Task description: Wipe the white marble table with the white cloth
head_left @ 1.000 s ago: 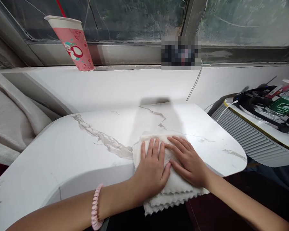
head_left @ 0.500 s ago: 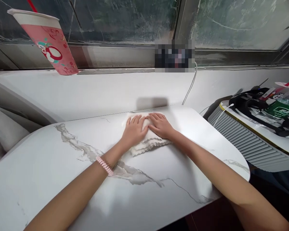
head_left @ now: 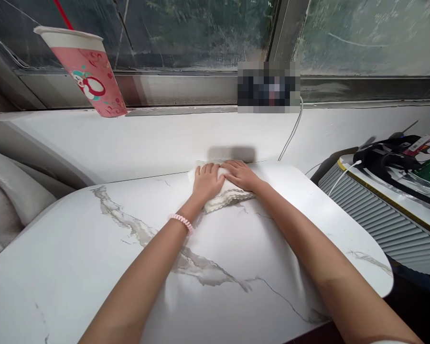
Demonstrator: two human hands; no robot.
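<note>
A white cloth (head_left: 224, 198) with a scalloped edge lies folded on the white marble-patterned table (head_left: 103, 258), at its far edge against the wall. My left hand (head_left: 208, 182) presses flat on the cloth's left part, fingers stretched forward. Beside it, my right hand (head_left: 241, 176) lies flat on the cloth's right part, its fingers pointing to the left. The two hands nearly touch at the thumbs. Around my left wrist sits a pink coiled band (head_left: 182, 222).
A pink paper cup (head_left: 93, 79) with a red straw stands on the window ledge. A blurred dark object (head_left: 268, 88) with a white cable (head_left: 290, 136) is farther right. A ribbed side cabinet (head_left: 383, 210) holds black items and a bottle. Grey upholstery (head_left: 14, 196) borders the left.
Both hands have pushed the cloth farther away, up to the table's wall-side edge. My view has turned slightly to the left.
</note>
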